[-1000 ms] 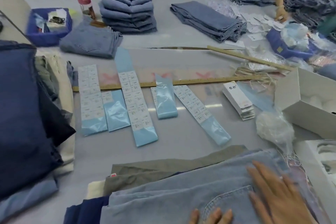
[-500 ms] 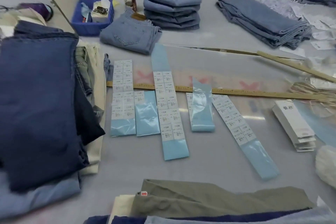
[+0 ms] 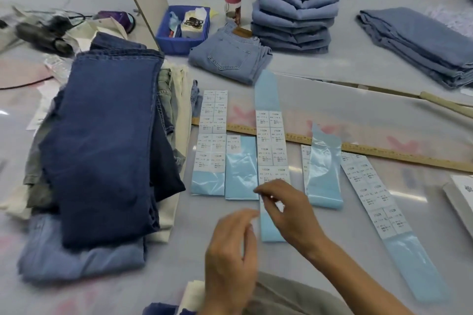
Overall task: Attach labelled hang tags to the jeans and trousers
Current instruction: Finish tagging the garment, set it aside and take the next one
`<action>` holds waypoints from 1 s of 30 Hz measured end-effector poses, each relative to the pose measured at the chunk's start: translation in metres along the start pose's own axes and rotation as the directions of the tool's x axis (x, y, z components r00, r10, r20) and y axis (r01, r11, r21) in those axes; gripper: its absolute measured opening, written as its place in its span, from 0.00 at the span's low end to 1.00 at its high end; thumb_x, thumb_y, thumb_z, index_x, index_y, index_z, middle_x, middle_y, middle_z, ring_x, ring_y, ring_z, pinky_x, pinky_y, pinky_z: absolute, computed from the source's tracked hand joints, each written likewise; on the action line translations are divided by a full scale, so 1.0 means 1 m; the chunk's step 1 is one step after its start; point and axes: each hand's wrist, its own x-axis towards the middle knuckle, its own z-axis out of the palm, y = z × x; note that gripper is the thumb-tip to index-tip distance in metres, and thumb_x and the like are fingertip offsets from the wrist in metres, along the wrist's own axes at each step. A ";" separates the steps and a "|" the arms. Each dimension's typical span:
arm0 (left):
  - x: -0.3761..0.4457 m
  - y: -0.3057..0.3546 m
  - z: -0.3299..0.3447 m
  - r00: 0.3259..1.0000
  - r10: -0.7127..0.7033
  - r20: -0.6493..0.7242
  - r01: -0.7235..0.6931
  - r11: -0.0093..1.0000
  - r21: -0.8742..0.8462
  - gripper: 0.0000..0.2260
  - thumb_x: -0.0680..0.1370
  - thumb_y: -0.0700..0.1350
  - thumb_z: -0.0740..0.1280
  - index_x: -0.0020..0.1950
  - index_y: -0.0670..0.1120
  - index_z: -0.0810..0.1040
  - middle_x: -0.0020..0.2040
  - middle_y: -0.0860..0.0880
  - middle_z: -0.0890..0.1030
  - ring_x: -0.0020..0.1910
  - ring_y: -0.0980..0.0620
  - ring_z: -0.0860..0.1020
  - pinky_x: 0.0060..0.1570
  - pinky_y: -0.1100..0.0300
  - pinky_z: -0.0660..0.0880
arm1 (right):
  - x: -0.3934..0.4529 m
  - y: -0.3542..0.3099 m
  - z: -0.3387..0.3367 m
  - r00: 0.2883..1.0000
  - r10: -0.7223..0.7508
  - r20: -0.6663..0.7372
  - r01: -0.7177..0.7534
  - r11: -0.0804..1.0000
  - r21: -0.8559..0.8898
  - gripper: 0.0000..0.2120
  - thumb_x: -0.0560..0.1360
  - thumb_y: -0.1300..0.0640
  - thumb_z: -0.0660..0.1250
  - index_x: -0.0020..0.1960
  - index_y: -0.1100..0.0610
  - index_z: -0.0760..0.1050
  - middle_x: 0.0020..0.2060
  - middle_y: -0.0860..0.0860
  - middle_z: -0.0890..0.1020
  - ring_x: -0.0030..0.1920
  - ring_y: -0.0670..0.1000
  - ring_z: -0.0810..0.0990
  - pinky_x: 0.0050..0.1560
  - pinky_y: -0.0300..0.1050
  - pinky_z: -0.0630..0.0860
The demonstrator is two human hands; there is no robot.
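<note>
Both hands are over the label strips in the middle of the desk (image 3: 358,71). The right hand (image 3: 286,210) hovers on the long label strip (image 3: 271,151), its fingers (image 3: 266,190) curled with thumb and forefinger close together at the lowest labels; too blurry to tell if they actually pinch one. The left hand (image 3: 230,258) sits just below and left, fingers loosely curled, holding nothing I can see. 4 more blue-backed strips lie beside it, across a wooden ruler (image 3: 384,152). The dark jeans (image 3: 107,140) sit on a mixed pile at left, olive trousers (image 3: 294,296) at the near edge under the arms, a tall stack of folded jeans (image 3: 294,7) at the back next to a blue bin (image 3: 183,25)
</note>
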 end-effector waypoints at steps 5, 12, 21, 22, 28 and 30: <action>0.010 -0.047 0.006 0.975 -0.219 0.039 0.186 0.896 0.402 0.18 0.78 0.41 0.57 0.59 0.37 0.83 0.62 0.39 0.82 0.58 0.39 0.83 0.49 0.46 0.81 | 0.096 0.016 0.079 0.979 -0.046 0.198 0.067 0.993 -0.098 0.13 0.80 0.63 0.67 0.63 0.59 0.81 0.60 0.53 0.82 0.61 0.54 0.78 0.63 0.47 0.73; 0.002 -0.079 0.024 0.981 -0.185 0.050 0.137 0.860 0.492 0.18 0.78 0.44 0.58 0.61 0.44 0.82 0.66 0.44 0.79 0.56 0.43 0.81 0.45 0.49 0.76 | 0.133 0.055 0.102 0.871 -0.159 0.464 0.319 0.903 -0.290 0.15 0.75 0.51 0.73 0.57 0.60 0.81 0.58 0.53 0.81 0.61 0.54 0.74 0.56 0.54 0.76; 0.004 -0.079 0.020 0.984 -0.168 -0.057 0.176 0.871 0.459 0.19 0.75 0.35 0.58 0.61 0.38 0.82 0.64 0.41 0.81 0.49 0.39 0.84 0.44 0.49 0.82 | 0.144 0.049 0.100 0.872 -0.163 0.461 0.305 0.918 -0.252 0.12 0.78 0.51 0.71 0.52 0.59 0.84 0.56 0.52 0.82 0.57 0.52 0.76 0.56 0.44 0.73; 0.004 -0.079 0.020 0.986 -0.158 -0.049 0.162 0.871 0.464 0.18 0.76 0.35 0.57 0.59 0.38 0.83 0.64 0.41 0.81 0.49 0.39 0.84 0.43 0.48 0.82 | 0.144 0.048 0.101 0.882 -0.160 0.442 0.286 0.929 -0.235 0.12 0.79 0.51 0.70 0.52 0.60 0.84 0.55 0.52 0.82 0.57 0.52 0.77 0.55 0.43 0.72; 0.003 -0.078 0.021 0.985 -0.167 -0.046 0.168 0.859 0.484 0.13 0.76 0.34 0.63 0.54 0.42 0.85 0.64 0.42 0.82 0.45 0.39 0.83 0.41 0.50 0.80 | 0.139 0.048 0.102 0.873 -0.181 0.452 0.317 0.916 -0.247 0.15 0.78 0.51 0.72 0.59 0.60 0.81 0.58 0.54 0.79 0.57 0.55 0.74 0.56 0.50 0.73; 0.002 -0.079 0.020 0.985 -0.171 -0.034 0.166 0.858 0.486 0.13 0.75 0.34 0.64 0.54 0.42 0.85 0.64 0.43 0.82 0.44 0.39 0.83 0.41 0.50 0.80 | 0.139 0.050 0.102 0.866 -0.182 0.466 0.326 0.911 -0.251 0.17 0.76 0.51 0.73 0.62 0.58 0.80 0.59 0.53 0.78 0.59 0.55 0.74 0.57 0.49 0.73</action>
